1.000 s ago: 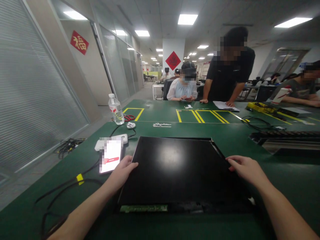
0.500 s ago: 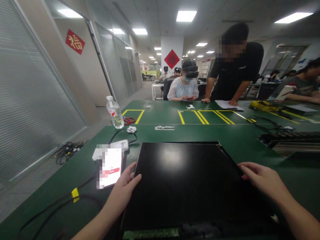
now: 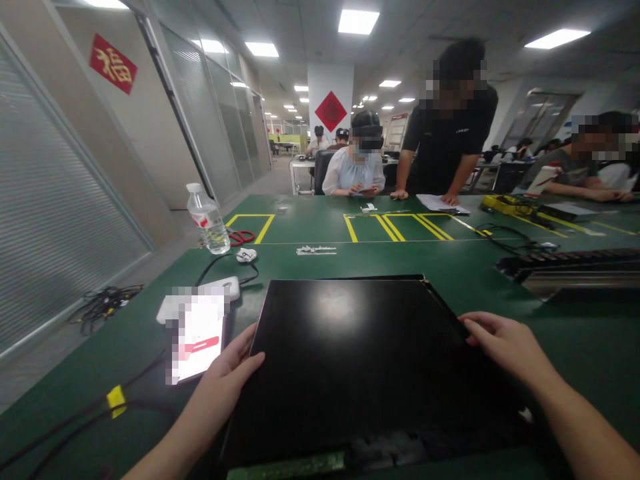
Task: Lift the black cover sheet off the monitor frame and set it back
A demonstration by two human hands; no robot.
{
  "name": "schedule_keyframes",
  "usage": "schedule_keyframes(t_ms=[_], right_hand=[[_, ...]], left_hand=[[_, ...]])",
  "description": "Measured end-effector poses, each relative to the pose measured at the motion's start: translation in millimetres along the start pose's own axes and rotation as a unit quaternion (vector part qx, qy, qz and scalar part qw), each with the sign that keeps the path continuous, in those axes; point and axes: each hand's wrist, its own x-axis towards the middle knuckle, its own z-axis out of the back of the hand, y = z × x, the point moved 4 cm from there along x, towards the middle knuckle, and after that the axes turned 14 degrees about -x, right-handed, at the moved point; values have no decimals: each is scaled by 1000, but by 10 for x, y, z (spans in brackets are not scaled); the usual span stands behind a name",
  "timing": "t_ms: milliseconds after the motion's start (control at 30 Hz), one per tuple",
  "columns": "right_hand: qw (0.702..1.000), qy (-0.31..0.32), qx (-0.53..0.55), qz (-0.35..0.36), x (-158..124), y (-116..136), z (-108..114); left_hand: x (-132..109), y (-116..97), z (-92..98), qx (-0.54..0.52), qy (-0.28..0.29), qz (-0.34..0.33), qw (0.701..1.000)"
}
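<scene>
A black, glossy flat display panel (image 3: 360, 373) lies in front of me, with a ceiling light reflected in it. Along its near edge runs a green circuit strip (image 3: 295, 465), partly cut off by the frame. My left hand (image 3: 231, 373) is closed on the panel's left edge, thumb over the top face and fingers at the side. At the opposite edge my right hand (image 3: 503, 343) pinches the rim, its fingertips partly hidden. Just beyond my left hand lies a lit phone (image 3: 203, 337), beside a white device (image 3: 231, 288) with a cable.
A water bottle (image 3: 209, 223) and red-handled scissors (image 3: 242, 237) stand at the left of the green table (image 3: 280, 263). Black cables (image 3: 65, 423) run at the near left. A long black metal part (image 3: 580, 277) lies at right. Across the table, one person (image 3: 355, 175) sits and another (image 3: 447, 133) leans.
The view has turned slightly right, so everything appears farther left. Both hands stay at the same edges of the display panel.
</scene>
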Motion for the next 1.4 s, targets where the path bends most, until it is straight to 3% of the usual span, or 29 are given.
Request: schedule_keyframes(t_ms=[167, 300, 400, 467, 733, 1400], right_hand=[[1000, -5, -9, 6, 26, -46, -27], [1000, -7, -9, 9, 32, -75, -30], [1000, 2, -7, -2, 21, -58, -8], [1000, 10, -5, -7, 15, -42, 4], [1000, 2, -16, -6, 19, -53, 15], [998, 31, -18, -48, -38, 90, 157]], left_hand=[[-133, -159, -94, 37, -1, 18, 999], [-140, -241, -61, 103, 6, -88, 991], [-102, -275, -1, 193, 19, -169, 966], [-62, -268, 40, 247, 31, -189, 950], [55, -162, 129, 355, 56, -200, 912], [130, -36, 62, 444, 53, -226, 865]])
